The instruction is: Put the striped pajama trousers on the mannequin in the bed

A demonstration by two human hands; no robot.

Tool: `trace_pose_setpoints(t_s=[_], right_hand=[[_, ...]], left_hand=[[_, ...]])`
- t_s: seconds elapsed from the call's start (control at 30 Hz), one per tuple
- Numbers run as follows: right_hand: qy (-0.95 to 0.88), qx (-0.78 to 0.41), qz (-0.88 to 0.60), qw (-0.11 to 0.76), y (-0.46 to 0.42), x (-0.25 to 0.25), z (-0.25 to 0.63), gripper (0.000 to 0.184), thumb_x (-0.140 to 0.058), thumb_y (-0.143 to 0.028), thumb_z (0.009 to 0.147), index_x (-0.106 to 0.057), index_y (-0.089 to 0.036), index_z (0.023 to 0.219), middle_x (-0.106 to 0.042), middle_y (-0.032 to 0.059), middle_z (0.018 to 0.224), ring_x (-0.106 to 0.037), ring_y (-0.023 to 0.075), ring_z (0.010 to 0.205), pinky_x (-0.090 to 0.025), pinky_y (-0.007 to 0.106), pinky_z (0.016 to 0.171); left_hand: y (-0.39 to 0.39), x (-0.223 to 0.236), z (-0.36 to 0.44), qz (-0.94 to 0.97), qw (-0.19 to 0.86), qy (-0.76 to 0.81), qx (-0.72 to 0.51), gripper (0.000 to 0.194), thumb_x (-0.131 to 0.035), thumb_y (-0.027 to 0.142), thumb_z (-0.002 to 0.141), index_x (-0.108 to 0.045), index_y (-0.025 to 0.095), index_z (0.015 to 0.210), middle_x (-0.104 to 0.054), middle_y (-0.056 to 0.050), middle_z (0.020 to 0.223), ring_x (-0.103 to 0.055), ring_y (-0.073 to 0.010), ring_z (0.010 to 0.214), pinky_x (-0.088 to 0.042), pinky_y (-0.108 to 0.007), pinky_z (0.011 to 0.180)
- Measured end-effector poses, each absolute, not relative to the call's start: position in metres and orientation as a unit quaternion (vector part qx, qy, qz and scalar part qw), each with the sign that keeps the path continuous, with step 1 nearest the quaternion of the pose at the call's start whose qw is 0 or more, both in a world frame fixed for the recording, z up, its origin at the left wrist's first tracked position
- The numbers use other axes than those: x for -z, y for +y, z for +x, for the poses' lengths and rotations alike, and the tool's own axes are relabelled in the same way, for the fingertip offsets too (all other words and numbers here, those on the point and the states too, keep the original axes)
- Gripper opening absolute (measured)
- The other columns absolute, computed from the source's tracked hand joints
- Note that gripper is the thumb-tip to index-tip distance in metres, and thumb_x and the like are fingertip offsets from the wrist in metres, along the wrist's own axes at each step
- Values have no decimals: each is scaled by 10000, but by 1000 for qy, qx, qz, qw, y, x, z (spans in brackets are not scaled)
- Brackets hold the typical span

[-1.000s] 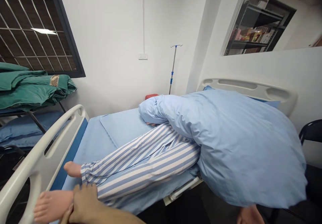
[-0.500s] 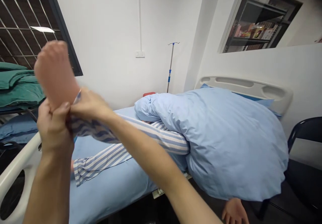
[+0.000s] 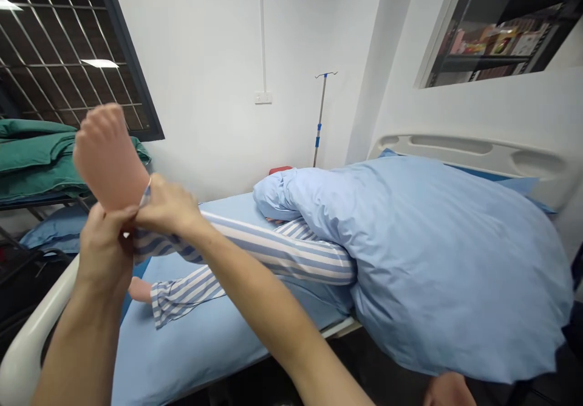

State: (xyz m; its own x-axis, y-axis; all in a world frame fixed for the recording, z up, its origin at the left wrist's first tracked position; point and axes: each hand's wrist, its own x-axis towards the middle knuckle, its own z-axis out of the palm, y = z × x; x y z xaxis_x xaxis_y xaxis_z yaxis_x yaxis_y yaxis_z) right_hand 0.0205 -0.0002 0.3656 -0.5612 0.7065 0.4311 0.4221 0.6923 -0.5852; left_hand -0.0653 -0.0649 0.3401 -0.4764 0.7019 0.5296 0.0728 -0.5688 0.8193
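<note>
A bare foot [image 3: 107,160], smooth like a manikin's, is raised above the bed with its toes up. My left hand [image 3: 102,242] is closed around the heel and ankle from below, its thumb across the front. My right hand [image 3: 167,208] grips the same ankle and the cuff of the striped trouser leg [image 3: 282,251] from the other side. The raised leg slopes down to the quilt [image 3: 423,248], which hides the upper body. The other leg [image 3: 186,293] lies on the mattress [image 3: 195,348], its foot [image 3: 140,289] partly behind my left wrist.
A pale bed rail [image 3: 43,327] runs at the lower left, and a headboard [image 3: 460,146] stands at the right. Behind the bed is an IV pole [image 3: 321,114]. Green bedding [image 3: 40,157] lies on another bed. A hand [image 3: 449,391] hangs below the quilt.
The raised foot has come down slightly, with both my hands still around it. The view has shifted a little to the left.
</note>
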Motion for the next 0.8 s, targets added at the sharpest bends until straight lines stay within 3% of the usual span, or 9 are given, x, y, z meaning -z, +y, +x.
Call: trace_pose_setpoints(t_s=[0.17,0.37,0.53,0.67,0.8], right_hand=[[-881,-191,-332,275,-20,-282,-43,517,-618,-409,629,-426,-174,1048,-637,78,941,-619,265,830,-488,348,666],[-900,-206,-334,188,-51,-147,-102,649,-611,-428,569,-429,-147,1125,-620,120,998,-613,291,879,-489,428,730],[-906,-194,-364,102,-65,-55,-130,559,-607,-359,550,-489,-157,1058,-623,131,958,-616,298,841,-485,448,712],[-908,-184,-370,67,-69,-38,-131,586,-621,-395,538,-493,-168,1063,-625,143,959,-618,305,831,-487,448,699],[-909,-195,-357,90,-72,-78,-115,503,-635,-463,527,-533,-199,943,-646,102,877,-622,297,774,-487,416,605]], left_hand=[[-86,-254,-129,321,302,485,-755,262,-691,226,576,-615,171,821,-654,24,797,-585,-149,809,-462,-204,631],[-110,-99,-183,133,369,551,-736,258,-709,233,477,-651,213,727,-675,30,693,-628,-223,850,-525,-283,682],[-127,-9,-194,48,442,544,-712,256,-677,238,440,-658,237,696,-680,14,685,-625,-279,911,-537,-357,750],[-132,16,-192,33,448,560,-696,237,-640,246,442,-649,282,677,-687,32,688,-613,-293,940,-540,-376,729],[-131,5,-191,52,437,553,-707,219,-655,235,454,-637,250,673,-685,40,706,-613,-244,909,-531,-315,704]])
